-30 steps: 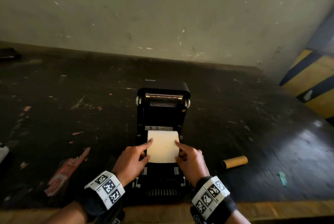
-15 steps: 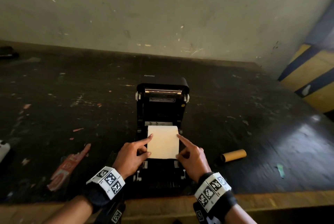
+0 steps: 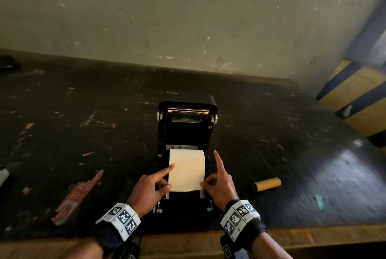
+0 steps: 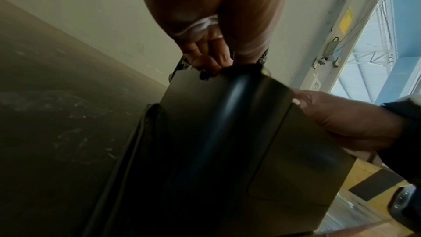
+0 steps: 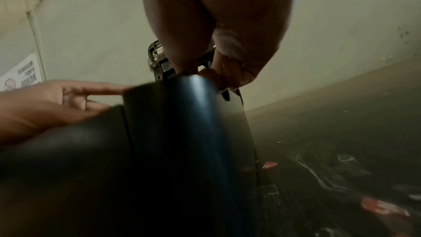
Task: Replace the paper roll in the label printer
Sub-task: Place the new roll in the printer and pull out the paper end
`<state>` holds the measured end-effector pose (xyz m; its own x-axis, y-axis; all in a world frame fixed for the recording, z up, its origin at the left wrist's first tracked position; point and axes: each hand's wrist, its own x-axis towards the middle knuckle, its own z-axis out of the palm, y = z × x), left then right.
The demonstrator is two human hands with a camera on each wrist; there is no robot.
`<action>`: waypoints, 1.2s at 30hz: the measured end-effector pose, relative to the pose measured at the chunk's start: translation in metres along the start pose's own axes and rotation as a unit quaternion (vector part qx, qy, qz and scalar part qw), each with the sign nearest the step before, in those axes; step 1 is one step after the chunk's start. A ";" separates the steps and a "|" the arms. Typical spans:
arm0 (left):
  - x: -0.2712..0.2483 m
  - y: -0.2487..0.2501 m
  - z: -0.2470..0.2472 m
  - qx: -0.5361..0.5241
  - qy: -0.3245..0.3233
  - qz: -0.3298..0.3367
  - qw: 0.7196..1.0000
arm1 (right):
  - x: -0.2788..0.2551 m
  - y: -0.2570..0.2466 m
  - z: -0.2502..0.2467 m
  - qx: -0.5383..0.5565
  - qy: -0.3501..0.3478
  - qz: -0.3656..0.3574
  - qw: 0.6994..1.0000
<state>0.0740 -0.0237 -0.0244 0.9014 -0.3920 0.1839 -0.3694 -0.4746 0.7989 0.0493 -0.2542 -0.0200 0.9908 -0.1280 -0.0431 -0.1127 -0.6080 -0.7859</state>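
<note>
A black label printer (image 3: 186, 154) is being kept near the front edge of a dark, scuffed bench (image 3: 83, 123), with its lid (image 3: 187, 112) standing raised towards the wall (image 3: 188, 8). A white paper roll (image 3: 186, 170) is lying in the open bay, and its loose end is being drawn out flat towards the front of the printer.

The near left corner of the paper is being pinched by the left hand (image 3: 149, 188), with the thumb curled against it and the index finger laid straight along the paper's left edge. The near right corner is being pinched by the right hand (image 3: 219, 185), while its index finger is being held straight, pointing away beside the roll and apart from the paper.

In both wrist views only the dark body of the printer and curled fingers (image 4: 212, 57) at its top edge are being shown, blurred.

A brown cardboard core (image 3: 267, 184) is lying on the bench, right of the printer and apart from it. A red and white wrapper (image 3: 76, 196) is lying to the left.
</note>
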 end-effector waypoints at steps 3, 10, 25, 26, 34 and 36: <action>-0.001 -0.002 0.000 -0.003 -0.002 -0.003 1.000 | 0.001 -0.003 -0.001 0.007 -0.003 0.004 1.000; 0.000 -0.002 -0.001 0.001 -0.007 0.003 1.000 | -0.004 -0.009 -0.014 0.030 -0.052 0.013 0.998; 0.012 -0.002 0.003 -0.010 0.019 -0.007 1.000 | 0.007 -0.011 -0.022 0.044 -0.102 0.025 0.994; 0.011 -0.003 0.003 -0.002 0.010 -0.005 1.000 | 0.007 -0.012 -0.020 0.045 -0.099 0.026 0.994; 0.010 0.000 -0.002 0.014 -0.020 0.004 1.000 | 0.008 -0.016 -0.019 0.010 -0.130 0.026 0.991; 0.012 0.001 -0.001 0.004 -0.019 0.004 1.000 | 0.008 -0.020 -0.023 0.014 -0.139 0.032 0.990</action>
<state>0.0843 -0.0276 -0.0205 0.8895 -0.4248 0.1683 -0.3781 -0.4778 0.7929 0.0576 -0.2609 0.0097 0.9643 0.0568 -0.2587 -0.1784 -0.5827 -0.7929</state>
